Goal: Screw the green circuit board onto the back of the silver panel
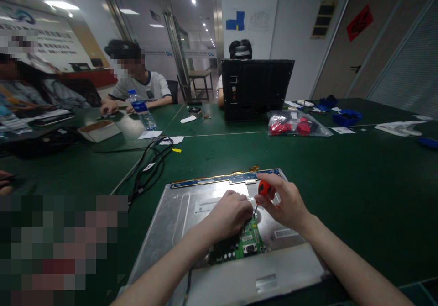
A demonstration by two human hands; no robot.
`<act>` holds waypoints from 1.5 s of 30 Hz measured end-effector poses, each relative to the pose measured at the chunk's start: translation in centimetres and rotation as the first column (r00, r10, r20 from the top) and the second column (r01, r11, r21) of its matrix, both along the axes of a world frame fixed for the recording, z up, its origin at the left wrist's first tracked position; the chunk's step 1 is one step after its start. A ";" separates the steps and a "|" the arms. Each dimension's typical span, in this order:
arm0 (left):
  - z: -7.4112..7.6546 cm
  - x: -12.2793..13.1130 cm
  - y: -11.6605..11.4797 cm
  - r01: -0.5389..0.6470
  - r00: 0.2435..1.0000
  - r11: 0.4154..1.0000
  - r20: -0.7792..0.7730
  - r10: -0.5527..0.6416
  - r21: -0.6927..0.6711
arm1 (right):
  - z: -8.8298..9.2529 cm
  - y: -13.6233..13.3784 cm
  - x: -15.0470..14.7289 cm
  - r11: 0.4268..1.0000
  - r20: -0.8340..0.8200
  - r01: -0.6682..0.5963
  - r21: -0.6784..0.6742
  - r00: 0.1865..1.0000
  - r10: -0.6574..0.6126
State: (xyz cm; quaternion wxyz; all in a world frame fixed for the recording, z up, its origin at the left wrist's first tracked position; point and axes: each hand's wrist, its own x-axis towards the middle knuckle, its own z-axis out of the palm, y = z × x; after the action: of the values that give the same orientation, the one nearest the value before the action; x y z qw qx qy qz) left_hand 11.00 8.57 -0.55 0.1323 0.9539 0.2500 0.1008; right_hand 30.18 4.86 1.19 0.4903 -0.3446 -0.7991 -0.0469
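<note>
A silver metal display panel [174, 214] lies back side up on the table before me. On it sits a green circuit board [251, 235], partly covered by my left hand [232, 212], whose fingers are curled down at the board's upper edge. What those fingers hold, if anything, is hidden. My right hand [285, 201] grips a screwdriver [265, 188] by its red and black handle. Its thin shaft points down to the board's upper corner, close to my left fingertips. A narrow blue circuit strip [219, 180] runs along the panel's far edge.
Black cables [150, 169] lie left of the panel. Beyond stand a water bottle [142, 109] and a black monitor [256, 89], with a plastic bag of red parts [296, 123] beside it. Blue trays [346, 117] are at the right. Several people sit around the table.
</note>
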 end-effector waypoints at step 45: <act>0.1 0.0 0.0 -0.002 1.000 1.000 -0.008 0.003 0.017 | 0.8 -0.7 0.3 0.998 -0.001 -0.031 -0.058 1.000 0.031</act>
State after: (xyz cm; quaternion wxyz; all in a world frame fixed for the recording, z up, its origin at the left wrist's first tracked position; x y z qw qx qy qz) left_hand 11.04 8.53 -0.47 0.1231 0.9550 0.2509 0.0990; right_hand 30.47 4.20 2.02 0.4806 -0.3462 -0.8055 -0.0161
